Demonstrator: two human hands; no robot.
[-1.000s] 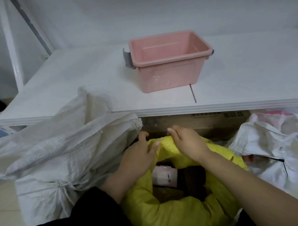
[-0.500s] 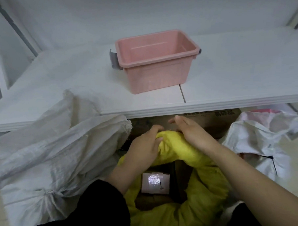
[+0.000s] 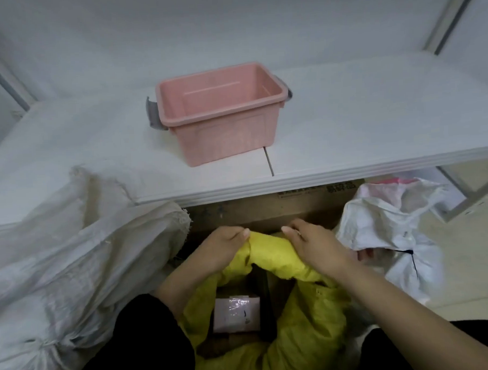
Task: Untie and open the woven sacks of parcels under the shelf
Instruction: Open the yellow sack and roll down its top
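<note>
In the head view, the left hand [image 3: 223, 248] and right hand [image 3: 315, 246] both pinch the rolled far rim of the yellow sack [image 3: 304, 322], which stands open just below the shelf [image 3: 374, 128] edge. Inside lies a parcel [image 3: 237, 315] (its label is unreadable). A white sack [image 3: 73, 270] leans at left; a pink bin [image 3: 220, 113] sits on the shelf.

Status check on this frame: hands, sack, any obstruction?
Left hand and right hand both grip yellow sack rim. Sack open, parcel visible inside. White sack crowds left.
</note>
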